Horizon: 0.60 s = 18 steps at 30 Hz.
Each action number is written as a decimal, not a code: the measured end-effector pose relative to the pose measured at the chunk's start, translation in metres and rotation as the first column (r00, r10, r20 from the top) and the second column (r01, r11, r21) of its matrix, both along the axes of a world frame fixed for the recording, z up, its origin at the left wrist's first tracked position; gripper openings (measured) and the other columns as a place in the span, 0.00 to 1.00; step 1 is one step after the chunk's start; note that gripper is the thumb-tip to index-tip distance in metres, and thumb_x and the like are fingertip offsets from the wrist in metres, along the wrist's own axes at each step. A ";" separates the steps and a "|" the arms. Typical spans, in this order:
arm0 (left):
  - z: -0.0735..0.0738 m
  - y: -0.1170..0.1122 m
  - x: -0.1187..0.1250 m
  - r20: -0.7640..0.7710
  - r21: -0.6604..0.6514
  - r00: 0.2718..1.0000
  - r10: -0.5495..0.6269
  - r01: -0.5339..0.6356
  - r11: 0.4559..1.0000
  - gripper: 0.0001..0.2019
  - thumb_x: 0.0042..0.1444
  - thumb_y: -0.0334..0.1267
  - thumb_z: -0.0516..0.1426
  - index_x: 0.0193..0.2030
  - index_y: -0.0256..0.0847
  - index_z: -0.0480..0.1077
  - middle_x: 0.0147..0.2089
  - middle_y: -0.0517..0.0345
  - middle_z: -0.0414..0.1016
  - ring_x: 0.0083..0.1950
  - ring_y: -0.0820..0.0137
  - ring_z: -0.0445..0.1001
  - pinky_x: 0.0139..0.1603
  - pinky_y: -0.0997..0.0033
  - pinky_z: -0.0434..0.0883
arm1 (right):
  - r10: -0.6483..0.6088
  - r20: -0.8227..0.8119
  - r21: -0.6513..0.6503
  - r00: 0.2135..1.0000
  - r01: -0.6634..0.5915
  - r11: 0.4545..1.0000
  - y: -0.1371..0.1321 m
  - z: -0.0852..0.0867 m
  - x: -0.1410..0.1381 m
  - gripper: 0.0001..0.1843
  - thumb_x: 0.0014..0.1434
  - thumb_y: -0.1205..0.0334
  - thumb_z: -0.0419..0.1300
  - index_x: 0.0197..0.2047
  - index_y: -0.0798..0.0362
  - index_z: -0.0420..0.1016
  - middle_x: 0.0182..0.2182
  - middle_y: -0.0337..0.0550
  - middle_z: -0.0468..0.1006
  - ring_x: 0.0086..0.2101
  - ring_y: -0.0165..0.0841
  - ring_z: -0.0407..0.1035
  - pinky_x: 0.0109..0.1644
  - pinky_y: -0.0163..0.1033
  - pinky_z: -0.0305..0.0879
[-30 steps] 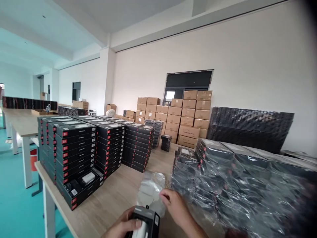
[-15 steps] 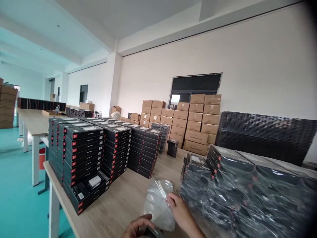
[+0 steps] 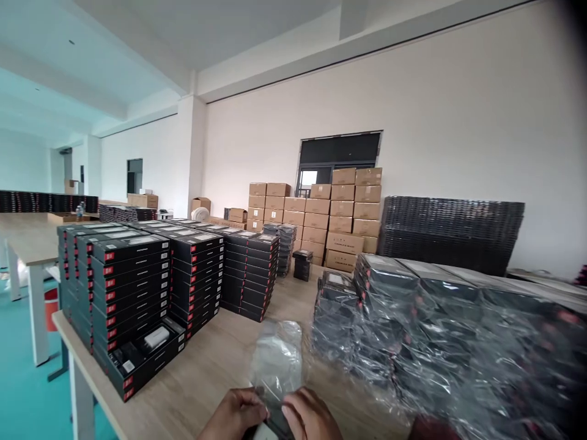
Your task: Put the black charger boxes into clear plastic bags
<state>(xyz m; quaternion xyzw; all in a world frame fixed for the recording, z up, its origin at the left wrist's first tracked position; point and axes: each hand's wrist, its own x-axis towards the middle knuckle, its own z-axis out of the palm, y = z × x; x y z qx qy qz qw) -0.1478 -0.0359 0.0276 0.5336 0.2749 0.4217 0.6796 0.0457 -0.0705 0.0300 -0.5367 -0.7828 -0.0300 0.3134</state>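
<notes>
A clear plastic bag [image 3: 277, 354] lies flat on the wooden tabletop, its near end between my hands. My left hand [image 3: 236, 412] is closed, thumb and fingers pinching the bag's near edge. Across from it, my right hand [image 3: 310, 415] has its fingers curled over the other side of that edge. Between the hands, at the bottom of the view, shows part of a dark box [image 3: 277, 420] with a pale patch; the rest is cut off. How far the box sits inside the bag I cannot tell.
Stacks of black boxes [image 3: 132, 275] with red corners stand left on the table [image 3: 206, 366]. An open box [image 3: 151, 360] holding a white item is at their front. Plastic-wrapped boxes [image 3: 431, 324] are piled close on the right. Brown cartons [image 3: 316, 220] stand behind.
My left hand has come up to the bag's near edge, and my right hand has moved down toward it. The bag appears nearer and flatter; the view has turned right.
</notes>
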 end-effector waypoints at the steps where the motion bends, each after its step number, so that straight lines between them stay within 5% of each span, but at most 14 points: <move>1: 0.000 -0.001 0.002 -0.003 -0.026 1.000 0.027 -0.027 0.999 0.10 0.41 0.43 0.68 0.21 0.38 0.77 0.26 0.59 0.73 0.32 0.67 0.67 0.42 0.68 0.60 | -0.019 -0.049 0.024 0.999 0.020 1.000 -0.001 0.000 0.000 0.11 0.65 0.59 0.49 0.40 0.47 0.72 0.35 0.42 0.78 0.37 0.36 0.74 0.40 0.38 0.69; 4: -0.001 -0.003 0.006 -0.014 -0.054 0.998 0.059 -0.060 0.997 0.13 0.37 0.45 0.69 0.18 0.37 0.75 0.23 0.61 0.71 0.28 0.71 0.64 0.36 0.70 0.58 | -0.034 -0.124 0.052 0.992 0.041 0.998 -0.007 0.006 -0.004 0.10 0.60 0.56 0.56 0.44 0.48 0.71 0.37 0.43 0.78 0.38 0.37 0.74 0.42 0.39 0.69; 7: 0.000 -0.004 0.007 -0.013 -0.014 0.999 0.049 -0.049 0.999 0.15 0.36 0.46 0.70 0.17 0.37 0.74 0.24 0.60 0.72 0.28 0.71 0.65 0.34 0.71 0.59 | -0.011 -0.057 -0.053 0.998 0.008 0.999 -0.011 0.009 -0.013 0.05 0.50 0.61 0.64 0.34 0.47 0.74 0.32 0.40 0.78 0.35 0.38 0.73 0.39 0.39 0.67; 10: 0.001 -0.005 0.006 -0.021 -0.005 1.000 0.020 -0.020 1.000 0.16 0.37 0.47 0.69 0.19 0.36 0.75 0.26 0.59 0.73 0.29 0.71 0.65 0.34 0.72 0.60 | -0.027 -0.129 -0.138 0.991 0.009 0.990 -0.011 0.010 -0.022 0.05 0.52 0.67 0.59 0.27 0.49 0.74 0.28 0.40 0.77 0.32 0.36 0.73 0.37 0.38 0.65; 14: -0.001 -0.004 0.002 -0.066 0.026 0.997 -0.031 0.033 0.999 0.17 0.37 0.50 0.69 0.21 0.35 0.76 0.30 0.57 0.74 0.31 0.70 0.67 0.35 0.71 0.62 | -0.057 -0.450 -0.206 0.891 -0.042 0.978 -0.009 0.013 -0.019 0.09 0.55 0.64 0.55 0.26 0.51 0.74 0.25 0.39 0.76 0.28 0.33 0.71 0.33 0.34 0.64; 18: 0.000 -0.002 -0.004 -0.247 0.111 0.967 0.066 -0.039 0.993 0.19 0.36 0.52 0.68 0.17 0.36 0.72 0.37 0.54 0.76 0.42 0.61 0.71 0.46 0.67 0.63 | -0.171 -0.512 -0.131 0.842 0.120 0.984 -0.009 0.015 -0.011 0.08 0.55 0.61 0.54 0.27 0.51 0.72 0.25 0.40 0.75 0.29 0.35 0.70 0.34 0.35 0.65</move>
